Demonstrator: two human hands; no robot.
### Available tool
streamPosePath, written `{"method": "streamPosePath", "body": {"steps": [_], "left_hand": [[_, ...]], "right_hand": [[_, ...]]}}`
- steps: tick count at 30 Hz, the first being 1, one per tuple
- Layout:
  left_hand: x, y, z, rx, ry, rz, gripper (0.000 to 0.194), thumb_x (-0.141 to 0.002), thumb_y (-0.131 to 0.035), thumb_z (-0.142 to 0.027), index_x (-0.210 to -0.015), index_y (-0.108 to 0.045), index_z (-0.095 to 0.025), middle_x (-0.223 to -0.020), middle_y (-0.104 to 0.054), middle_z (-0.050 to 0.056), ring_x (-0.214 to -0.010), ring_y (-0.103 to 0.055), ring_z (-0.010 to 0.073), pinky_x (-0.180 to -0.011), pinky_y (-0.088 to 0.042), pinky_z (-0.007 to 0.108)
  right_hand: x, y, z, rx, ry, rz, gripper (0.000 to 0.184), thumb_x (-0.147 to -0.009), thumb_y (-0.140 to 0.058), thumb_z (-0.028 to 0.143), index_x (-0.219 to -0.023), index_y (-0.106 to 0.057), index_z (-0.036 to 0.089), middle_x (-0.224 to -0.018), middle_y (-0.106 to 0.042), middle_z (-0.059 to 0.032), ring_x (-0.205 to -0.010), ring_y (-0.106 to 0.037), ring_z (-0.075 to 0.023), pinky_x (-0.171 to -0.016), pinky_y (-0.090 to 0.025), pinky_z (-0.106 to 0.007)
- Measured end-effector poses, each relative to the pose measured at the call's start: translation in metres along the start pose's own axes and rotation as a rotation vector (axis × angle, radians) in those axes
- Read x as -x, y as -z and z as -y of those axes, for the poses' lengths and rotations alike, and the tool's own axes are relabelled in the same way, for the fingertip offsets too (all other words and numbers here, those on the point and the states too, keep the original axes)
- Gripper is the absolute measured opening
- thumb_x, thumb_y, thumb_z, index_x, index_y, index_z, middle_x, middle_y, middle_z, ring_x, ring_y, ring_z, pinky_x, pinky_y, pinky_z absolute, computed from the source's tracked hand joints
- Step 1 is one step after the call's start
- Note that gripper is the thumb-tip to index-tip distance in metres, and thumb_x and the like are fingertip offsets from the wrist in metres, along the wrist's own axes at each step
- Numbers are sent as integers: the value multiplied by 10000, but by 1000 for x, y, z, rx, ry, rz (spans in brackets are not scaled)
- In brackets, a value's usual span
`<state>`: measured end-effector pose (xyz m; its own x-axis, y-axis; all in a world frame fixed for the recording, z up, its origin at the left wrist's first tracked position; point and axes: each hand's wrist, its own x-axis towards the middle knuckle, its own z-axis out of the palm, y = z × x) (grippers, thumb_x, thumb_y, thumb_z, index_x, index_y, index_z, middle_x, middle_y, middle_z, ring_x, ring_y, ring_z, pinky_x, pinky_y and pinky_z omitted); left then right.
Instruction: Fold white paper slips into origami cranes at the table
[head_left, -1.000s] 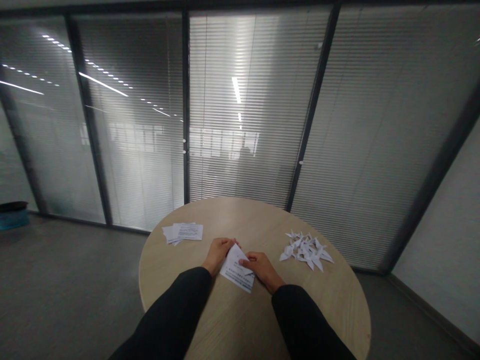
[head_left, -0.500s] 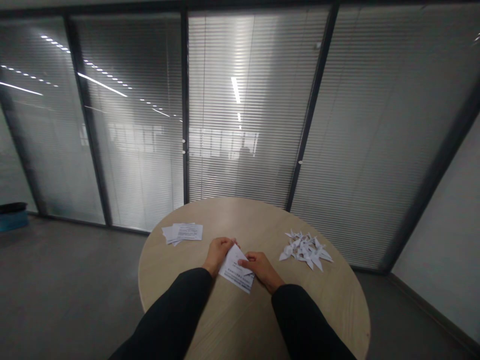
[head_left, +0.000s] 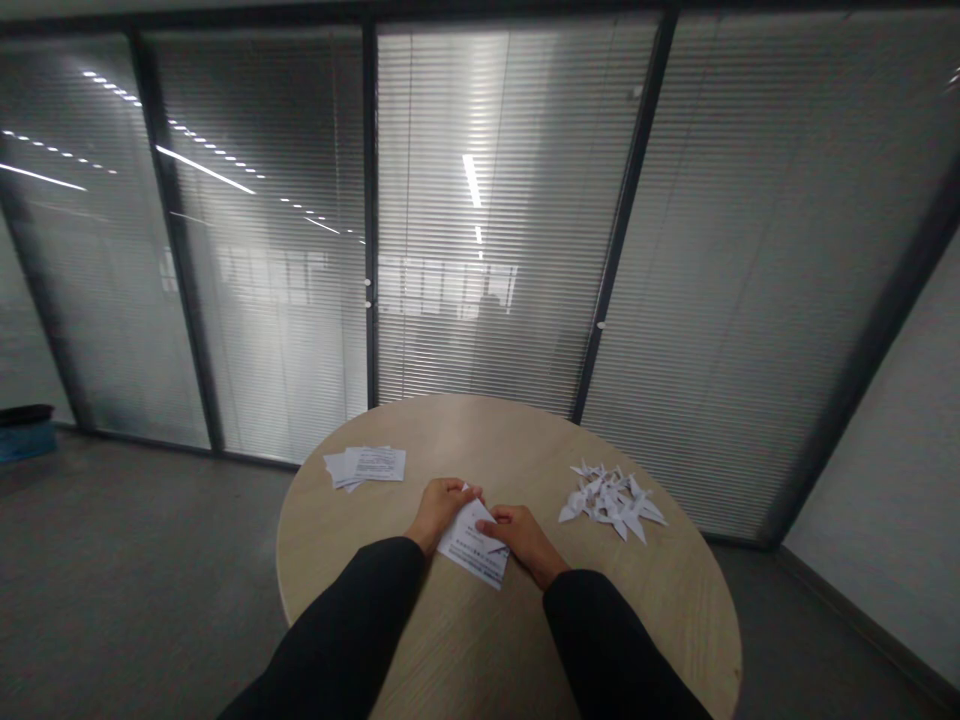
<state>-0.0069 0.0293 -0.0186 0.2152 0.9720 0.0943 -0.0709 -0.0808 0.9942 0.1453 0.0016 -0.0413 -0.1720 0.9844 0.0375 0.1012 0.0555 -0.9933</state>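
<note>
A printed sheet of paper [head_left: 474, 555], partly folded, lies at a slant on the round wooden table in front of me. My left hand [head_left: 441, 510] grips its far left edge, the fingers closed at the top corner. On the right side, my right hand [head_left: 521, 535] pinches the sheet where a flap is folded over, with the thumb on top. Parts of the paper are hidden beneath my fingers.
Several printed paper sheets [head_left: 379, 463] lie overlapping at the table's far left. A pile of folded white paper cranes [head_left: 611, 498] rests on the right. Behind the table [head_left: 465, 415] stands a glass partition [head_left: 487, 200] with blinds.
The fingers of my left hand have shifted slightly to the right over the paper's top corner. My right hand stays nearly where it was.
</note>
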Motion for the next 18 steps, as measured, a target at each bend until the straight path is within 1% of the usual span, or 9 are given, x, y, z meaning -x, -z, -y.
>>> {"method": "streamPosePath", "body": {"steps": [9, 18], "left_hand": [[-1, -1, 2, 34, -11, -7, 359, -547, -742, -459, -574, -629, -120, -531, -630, 34, -433, -547, 124, -425, -378, 225], [-3, 2, 3, 5, -23, -18, 391, -539, -729, -495, -602, -639, -119, -538, -631, 40, -455, -567, 141, -458, -410, 240]], "right_hand": [[0, 1, -1, 32, 17, 1, 423, -525, -754, 496, -676, -646, 117, -627, -640, -17, -580, -571, -152, -551, -394, -260], [3, 0, 4, 52, 65, -43, 390, -608, -697, 504, -655, -643, 121, -583, -616, -4, -538, -532, -124, -523, -371, -241]]}}
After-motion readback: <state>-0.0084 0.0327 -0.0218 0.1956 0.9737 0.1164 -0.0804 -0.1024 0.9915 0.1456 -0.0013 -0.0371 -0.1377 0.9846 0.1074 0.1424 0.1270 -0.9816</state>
